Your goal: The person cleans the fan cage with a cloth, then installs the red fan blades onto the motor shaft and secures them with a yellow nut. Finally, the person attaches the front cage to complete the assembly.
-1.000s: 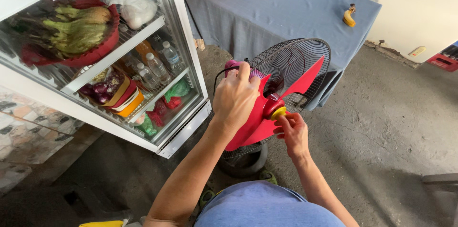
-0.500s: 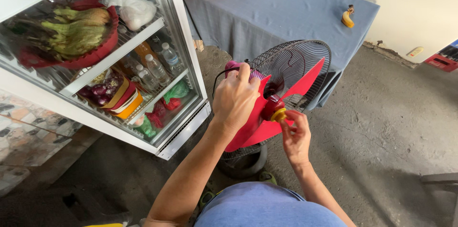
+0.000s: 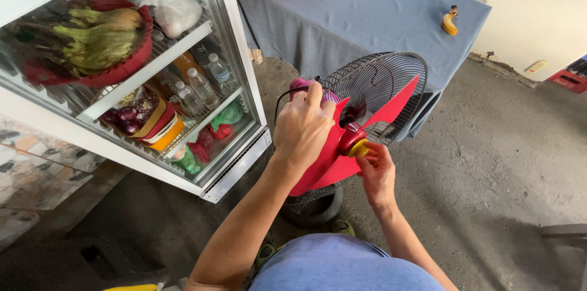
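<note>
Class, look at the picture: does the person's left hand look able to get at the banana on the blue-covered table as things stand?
Probably not. The left hand grips the fan's top, and the banana lies at the far end of the blue-covered table, beyond the wire guard and red blades.

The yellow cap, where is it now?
In the head view, the yellow cap sits at the red blade's hub, right of centre, pinched by the right hand.

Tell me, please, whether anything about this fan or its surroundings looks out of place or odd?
The fan has no front guard: its red blades sit bare before the rear wire grille. The left hand grips a blade; the right hand pinches the yellow hub cap. A lone banana lies on the grey-blue tablecloth.
</note>
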